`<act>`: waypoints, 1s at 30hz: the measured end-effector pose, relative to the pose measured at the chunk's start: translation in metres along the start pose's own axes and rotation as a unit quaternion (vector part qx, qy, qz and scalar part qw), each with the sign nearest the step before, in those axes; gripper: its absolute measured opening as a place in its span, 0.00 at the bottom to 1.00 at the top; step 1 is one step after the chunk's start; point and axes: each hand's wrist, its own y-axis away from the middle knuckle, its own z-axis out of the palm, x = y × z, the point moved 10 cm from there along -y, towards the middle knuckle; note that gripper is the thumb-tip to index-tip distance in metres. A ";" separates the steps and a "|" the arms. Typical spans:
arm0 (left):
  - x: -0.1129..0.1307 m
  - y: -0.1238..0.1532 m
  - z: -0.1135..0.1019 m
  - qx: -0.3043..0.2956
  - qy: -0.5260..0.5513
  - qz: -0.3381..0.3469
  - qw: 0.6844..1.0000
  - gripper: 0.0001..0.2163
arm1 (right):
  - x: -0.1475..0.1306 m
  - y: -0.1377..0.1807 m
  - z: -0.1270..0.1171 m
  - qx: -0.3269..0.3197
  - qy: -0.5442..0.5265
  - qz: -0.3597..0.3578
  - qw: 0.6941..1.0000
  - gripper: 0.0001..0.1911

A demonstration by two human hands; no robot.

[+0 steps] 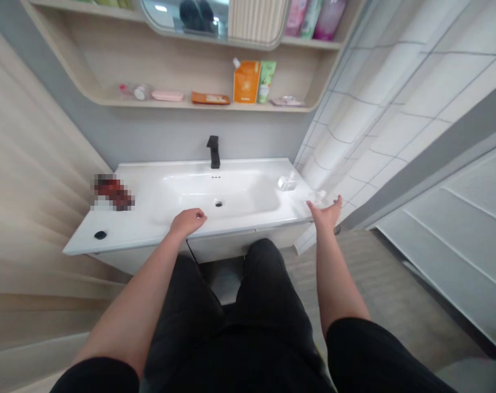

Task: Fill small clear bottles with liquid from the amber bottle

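L hand point(187, 221) rests on front rim of the white table point(120, 229), grip loosely clenched, nothing in it. R hand point(326, 213) hovers at the table's right front corner, grip released, fingers spread, just beside a small clear item point(318, 195) on that corner; can't tell what it is. Black plug point(100, 235) front left. Further in: drain point(219, 203) mid-basin, clear dish point(287, 183) on right rim. Black tap point(213, 152) at back. Shelf point(190, 103) above w/ orange pouch point(246, 82), green tube point(266, 81).

White vanity top point(149, 204): black faucet point(213, 152), clear dish point(288, 183), black plug point(100, 235).
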 end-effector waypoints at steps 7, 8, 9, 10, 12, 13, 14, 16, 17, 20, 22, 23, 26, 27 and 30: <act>0.002 0.002 0.001 -0.022 -0.018 -0.006 1.000 0.17 | -0.025 0.014 0.009 -0.016 -0.016 -0.013 1.000 0.40; 0.002 0.001 0.001 -0.024 -0.019 -0.007 1.000 0.16 | -0.040 0.025 0.011 -0.022 -0.041 -0.038 0.998 0.42; 0.002 0.000 0.002 -0.025 -0.020 -0.007 0.999 0.16 | -0.057 0.039 0.017 -0.044 -0.069 -0.061 0.995 0.43; 0.002 -0.001 0.002 -0.026 -0.022 -0.008 0.999 0.17 | -0.076 0.056 0.029 -0.091 -0.097 -0.083 0.988 0.45; 0.001 -0.002 0.003 -0.029 -0.027 -0.011 0.999 0.17 | -0.122 0.099 0.065 -0.238 -0.166 -0.133 0.948 0.46; -0.001 -0.003 0.005 -0.032 -0.027 -0.013 0.999 0.17 | -0.146 0.123 0.082 -0.302 -0.204 -0.150 0.919 0.46; -0.002 -0.003 0.005 -0.032 -0.026 -0.015 0.999 0.17 | -0.168 0.142 0.095 -0.338 -0.241 -0.156 0.896 0.46; -0.005 -0.004 0.006 -0.025 -0.008 -0.015 1.000 0.16 | -0.211 0.175 0.124 -0.395 -0.295 -0.156 0.856 0.48; -0.006 -0.005 0.006 -0.020 0.009 -0.013 1.000 0.16 | -0.230 0.187 0.139 -0.417 -0.315 -0.149 0.839 0.49; -0.010 -0.009 0.005 -0.008 0.063 -0.003 0.998 0.19 | -0.274 0.212 0.191 -0.473 -0.345 -0.093 0.805 0.47; -0.013 -0.013 0.004 -0.009 0.088 -0.012 0.996 0.20 | -0.291 0.224 0.222 -0.503 -0.346 -0.051 0.790 0.42; -0.014 -0.016 0.003 -0.009 0.106 -0.023 0.994 0.21 | -0.295 0.229 0.234 -0.513 -0.348 -0.032 0.784 0.40; -0.008 -0.024 -0.001 0.012 0.230 -0.044 0.972 0.25 | -0.294 0.239 0.256 -0.517 -0.349 0.005 0.782 0.37; -0.001 -0.027 -0.003 0.024 0.288 -0.037 0.957 0.27 | -0.290 0.241 0.259 -0.513 -0.346 0.013 0.785 0.36; 0.019 -0.032 -0.001 0.039 0.413 -0.011 0.910 0.28 | -0.278 0.243 0.260 -0.504 -0.328 0.016 0.799 0.34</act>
